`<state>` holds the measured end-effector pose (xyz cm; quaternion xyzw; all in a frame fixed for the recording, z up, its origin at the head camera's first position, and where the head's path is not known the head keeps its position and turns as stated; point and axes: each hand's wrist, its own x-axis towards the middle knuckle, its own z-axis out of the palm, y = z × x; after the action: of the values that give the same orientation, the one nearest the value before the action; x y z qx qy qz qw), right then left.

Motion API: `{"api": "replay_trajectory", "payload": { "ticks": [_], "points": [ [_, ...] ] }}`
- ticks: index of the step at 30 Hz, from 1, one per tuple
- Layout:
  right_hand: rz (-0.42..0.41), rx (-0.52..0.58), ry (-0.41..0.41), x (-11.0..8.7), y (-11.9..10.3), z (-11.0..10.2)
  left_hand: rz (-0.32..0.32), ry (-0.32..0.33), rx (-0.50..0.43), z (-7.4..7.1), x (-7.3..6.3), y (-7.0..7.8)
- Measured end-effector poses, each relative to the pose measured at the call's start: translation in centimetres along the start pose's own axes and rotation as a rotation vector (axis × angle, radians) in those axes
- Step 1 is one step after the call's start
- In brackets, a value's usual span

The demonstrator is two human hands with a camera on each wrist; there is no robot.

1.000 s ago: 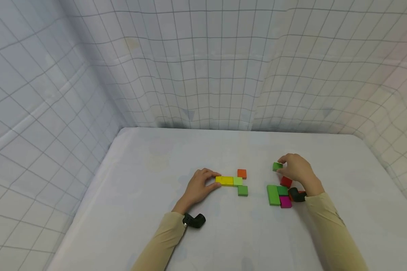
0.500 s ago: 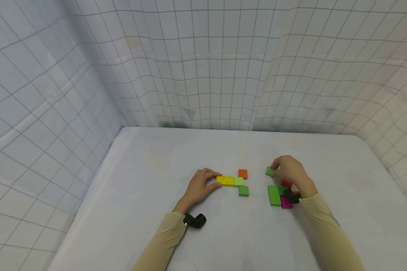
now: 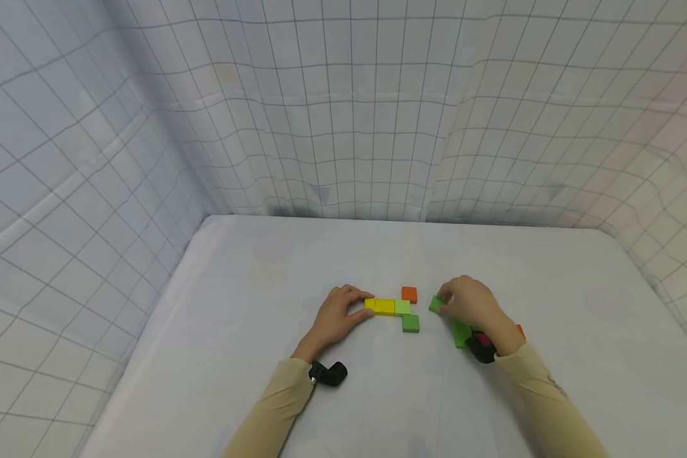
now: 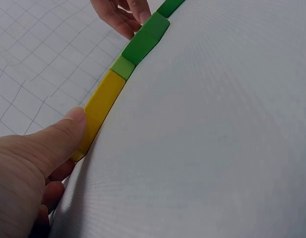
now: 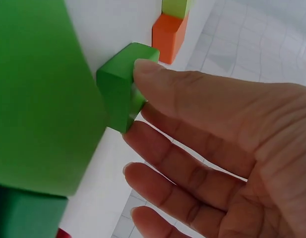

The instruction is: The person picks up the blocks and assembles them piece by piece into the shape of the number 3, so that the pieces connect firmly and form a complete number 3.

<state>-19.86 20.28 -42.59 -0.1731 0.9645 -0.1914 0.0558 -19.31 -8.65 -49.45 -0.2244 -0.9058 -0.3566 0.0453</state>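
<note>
While the right hand (image 3: 472, 300) pinches the green block (image 3: 437, 304) between thumb and fingers, that block lies between the orange block (image 3: 409, 295) and the long block (image 3: 460, 334); whether it touches the table (image 3: 252, 267) cannot be told. Judged by its look, it is light, stiff, smooth and hardly fragile, slipping easily at a careless touch; opposite side faces offer the surest hold, leaving the edge toward the other blocks free. Nearby, a second green block (image 3: 410, 324) sits at the near side of the light-green block (image 3: 402, 308), with orange at the far side. Light green abuts the yellow block (image 3: 385, 307), whose outer end the left hand (image 3: 333, 315) grips, thumb nearer the person. A magenta block (image 3: 484, 338) shows partly beneath the right wrist. Beyond hangs a checked sheet (image 3: 378, 127).
</note>
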Motion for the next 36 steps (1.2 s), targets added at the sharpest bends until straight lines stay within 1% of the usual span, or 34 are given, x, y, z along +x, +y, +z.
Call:
{"api": "replay_trajectory", "payload": {
  "ticks": [7,12,18,24,28,32,34,36],
  "points": [
    [-0.034,-0.004,0.045,-1.5,-0.9,1.0,0.0,-0.003,0.005,0.1,0.0,-0.2],
    [-0.058,-0.013,0.062,-2.7,-1.5,1.4,-0.013,-0.015,0.012,0.0,0.0,-0.2],
    [-0.095,-0.065,0.054,-4.1,-1.9,1.8,0.003,-0.008,0.01,0.1,0.0,-0.2],
    [-0.131,-0.095,0.057,-5.3,-2.3,2.3,-0.007,-0.014,0.013,0.0,0.2,-0.2],
    [-0.17,-0.095,0.078,-5.8,-2.7,2.9,-0.006,-0.009,0.006,-0.1,0.2,-0.2],
    [-0.213,-0.066,0.116,-6.1,-3.3,3.5,0.004,-0.003,-0.001,0.0,0.2,-0.2],
    [-0.214,-0.057,0.13,-6.1,-3.6,3.8,0.021,0.014,0.006,0.2,0.1,-0.3],
    [-0.202,-0.048,0.141,-6.1,-3.8,4.0,0.022,0.014,0.005,0.2,0.1,-0.3]
  ]
}}
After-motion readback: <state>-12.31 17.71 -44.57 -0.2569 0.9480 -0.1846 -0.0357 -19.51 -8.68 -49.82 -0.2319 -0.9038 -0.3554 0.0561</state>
